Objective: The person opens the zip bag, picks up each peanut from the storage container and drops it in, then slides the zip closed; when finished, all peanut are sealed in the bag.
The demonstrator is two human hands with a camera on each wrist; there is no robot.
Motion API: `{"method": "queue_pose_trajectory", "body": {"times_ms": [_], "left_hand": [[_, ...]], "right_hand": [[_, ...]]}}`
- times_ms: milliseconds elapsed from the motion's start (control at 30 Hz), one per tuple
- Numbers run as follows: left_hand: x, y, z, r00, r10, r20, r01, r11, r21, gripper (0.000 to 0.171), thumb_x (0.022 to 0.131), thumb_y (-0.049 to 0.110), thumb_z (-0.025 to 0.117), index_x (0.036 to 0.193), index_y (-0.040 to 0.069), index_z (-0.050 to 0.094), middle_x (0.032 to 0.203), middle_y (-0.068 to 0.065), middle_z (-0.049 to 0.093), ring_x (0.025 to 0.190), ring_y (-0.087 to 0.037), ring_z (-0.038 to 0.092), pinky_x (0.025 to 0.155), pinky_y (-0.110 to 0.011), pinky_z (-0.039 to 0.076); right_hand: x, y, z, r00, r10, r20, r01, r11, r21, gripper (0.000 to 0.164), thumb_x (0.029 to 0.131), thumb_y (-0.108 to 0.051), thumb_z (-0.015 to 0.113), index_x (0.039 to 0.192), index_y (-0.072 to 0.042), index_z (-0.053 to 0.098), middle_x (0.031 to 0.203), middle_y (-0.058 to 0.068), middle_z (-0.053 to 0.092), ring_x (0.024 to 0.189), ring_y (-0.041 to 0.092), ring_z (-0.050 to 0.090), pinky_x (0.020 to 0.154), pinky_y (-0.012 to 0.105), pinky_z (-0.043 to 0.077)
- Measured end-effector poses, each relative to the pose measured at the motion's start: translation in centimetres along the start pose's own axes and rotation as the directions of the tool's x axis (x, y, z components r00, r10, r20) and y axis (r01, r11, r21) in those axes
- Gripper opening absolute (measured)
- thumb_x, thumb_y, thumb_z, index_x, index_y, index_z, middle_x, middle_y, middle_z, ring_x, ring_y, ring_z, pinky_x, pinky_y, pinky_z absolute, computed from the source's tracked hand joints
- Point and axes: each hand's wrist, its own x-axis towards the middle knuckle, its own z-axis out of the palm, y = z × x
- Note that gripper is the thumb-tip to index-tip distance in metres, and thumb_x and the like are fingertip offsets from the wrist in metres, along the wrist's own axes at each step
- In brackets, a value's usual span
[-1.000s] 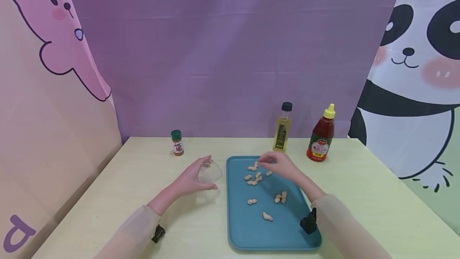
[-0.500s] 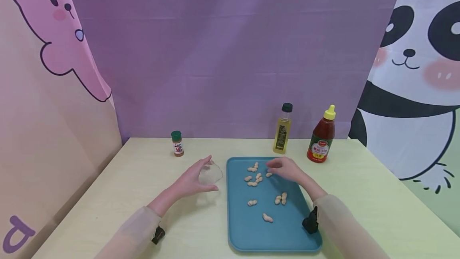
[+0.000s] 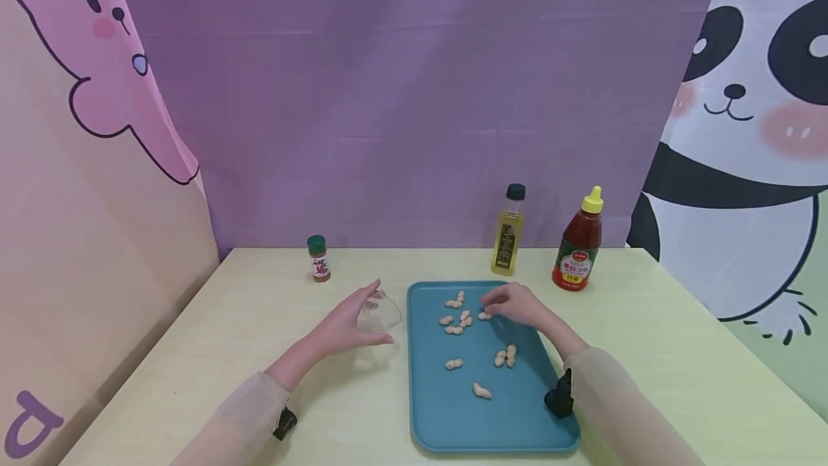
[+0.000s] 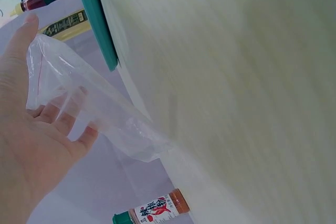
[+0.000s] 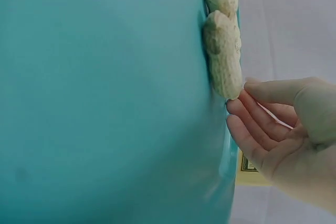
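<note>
My left hand (image 3: 349,322) holds a clear plastic bag (image 3: 380,313) above the table, left of the blue tray (image 3: 446,423). In the left wrist view, the thumb and fingers spread the mouth of the bag (image 4: 100,103) wide. Over the far right part of the tray, my right hand (image 3: 515,305) pinches one end of a peanut (image 3: 484,316). From the right wrist, thumb and fingertips meet right at the end of the peanut (image 5: 226,61). Several other peanuts (image 3: 454,330) lie scattered on the tray, including a close pair (image 3: 506,357) toward its right side.
A small green-capped spice jar (image 3: 319,259) stands behind my left hand. Behind the tray stand an oil bottle (image 3: 507,232) and, farther right, a ketchup bottle (image 3: 577,247) with a yellow cap. A purple cloth (image 3: 414,128) hangs behind the table.
My right hand has come nearer and slightly right, from above the tray's far edge down to the peanut, which has shifted slightly. The left hand keeps its place with the bag.
</note>
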Motion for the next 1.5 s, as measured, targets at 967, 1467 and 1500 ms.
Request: {"method": "queue_pose_trajectory", "body": {"times_ms": [967,1467,1500], "left_hand": [[0.0,0.1,0.1,1.000,0.004,0.009,-0.004,1.000,0.017,0.100,0.071,0.038,0.080,0.148,0.005,0.025,0.134,-0.007,0.052,0.120,-0.023,0.053,0.105,-0.044,0.040],[0.0,0.1,0.4,1.000,0.017,0.023,-0.020,0.990,0.140,0.098,0.072,0.038,0.080,0.147,0.005,0.027,0.141,-0.009,0.046,0.122,-0.026,0.052,0.104,-0.045,0.040],[0.0,0.1,0.2,0.999,0.026,0.026,-0.030,0.987,0.155,0.097,0.072,0.038,0.080,0.147,0.005,0.027,0.140,-0.009,0.047,0.122,-0.026,0.052,0.104,-0.046,0.040]], "right_hand": [[-0.5,-0.1,-0.1,0.994,0.083,0.076,-0.081,0.996,-0.023,0.021,0.088,-0.019,0.066,0.100,-0.003,0.070,0.093,0.007,0.068,0.078,0.015,0.057,0.072,0.033,0.052],[-0.8,-1.1,-0.8,0.996,0.066,0.059,-0.067,0.997,0.027,0.022,0.090,-0.018,0.063,0.103,-0.001,0.067,0.090,0.008,0.067,0.077,0.016,0.060,0.072,0.033,0.055],[-0.7,-1.1,-0.8,0.996,0.065,0.053,-0.067,0.997,0.028,0.022,0.090,-0.018,0.063,0.103,-0.001,0.067,0.091,0.009,0.068,0.077,0.015,0.061,0.072,0.033,0.055]]}}
